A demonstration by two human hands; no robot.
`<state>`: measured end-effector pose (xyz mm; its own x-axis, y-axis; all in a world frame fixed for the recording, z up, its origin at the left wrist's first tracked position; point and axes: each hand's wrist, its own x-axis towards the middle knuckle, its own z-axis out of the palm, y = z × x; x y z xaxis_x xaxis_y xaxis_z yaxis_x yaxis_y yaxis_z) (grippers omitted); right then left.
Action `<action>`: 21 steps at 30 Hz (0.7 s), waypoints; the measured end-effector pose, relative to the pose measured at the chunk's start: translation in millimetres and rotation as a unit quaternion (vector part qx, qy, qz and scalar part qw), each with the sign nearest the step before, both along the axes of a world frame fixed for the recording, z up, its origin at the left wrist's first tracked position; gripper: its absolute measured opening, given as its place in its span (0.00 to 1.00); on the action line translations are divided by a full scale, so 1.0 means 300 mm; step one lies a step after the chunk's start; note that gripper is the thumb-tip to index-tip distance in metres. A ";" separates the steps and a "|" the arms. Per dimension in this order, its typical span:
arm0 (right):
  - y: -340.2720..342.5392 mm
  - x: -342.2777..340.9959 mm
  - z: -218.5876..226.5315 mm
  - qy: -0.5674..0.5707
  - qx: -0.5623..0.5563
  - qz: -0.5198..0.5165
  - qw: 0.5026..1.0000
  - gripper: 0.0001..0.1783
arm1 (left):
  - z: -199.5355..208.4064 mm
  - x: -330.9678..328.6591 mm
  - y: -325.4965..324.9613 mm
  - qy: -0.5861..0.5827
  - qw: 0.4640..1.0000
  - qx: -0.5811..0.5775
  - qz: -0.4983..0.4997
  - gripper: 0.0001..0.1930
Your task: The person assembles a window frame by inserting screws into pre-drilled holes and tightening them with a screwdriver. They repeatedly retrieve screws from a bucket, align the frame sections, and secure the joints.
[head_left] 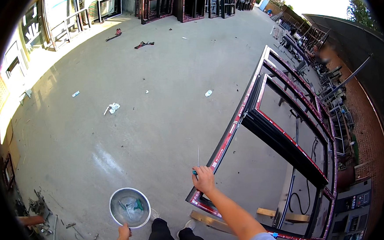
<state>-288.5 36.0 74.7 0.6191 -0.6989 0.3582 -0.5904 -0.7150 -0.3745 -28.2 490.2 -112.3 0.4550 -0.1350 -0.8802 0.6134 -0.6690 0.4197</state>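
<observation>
My left hand (pixel 125 232) grips the near rim of a round metal bowl (pixel 113 197) at the lower middle. Inside the bowl lie a green piece (pixel 140 204) and some thin metal items too small to tell. On the right, a large black window frame (pixel 231 132) with red protective tape leans away from me. My right hand (pixel 204 179) is closed at the frame's near left edge, around the teal handle of what looks like a screwdriver (pixel 194 172). Its thin shaft points away from me. The fingers partly hide the handle.
Wooden blocks (pixel 212 220) lie under the frame. Red-and-black tools (pixel 144 45) and paper scraps (pixel 112 108) are on the concrete floor. More frames (pixel 157 3) stand at the back. Metal offcuts (pixel 41 207) lie at lower left; a grey control box (pixel 353 213) stands right.
</observation>
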 end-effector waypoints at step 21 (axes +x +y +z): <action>-0.137 0.199 -0.080 0.295 0.127 0.071 0.944 0.12 | -1.736 0.066 -0.271 -0.078 0.985 -0.002 -0.151 0.30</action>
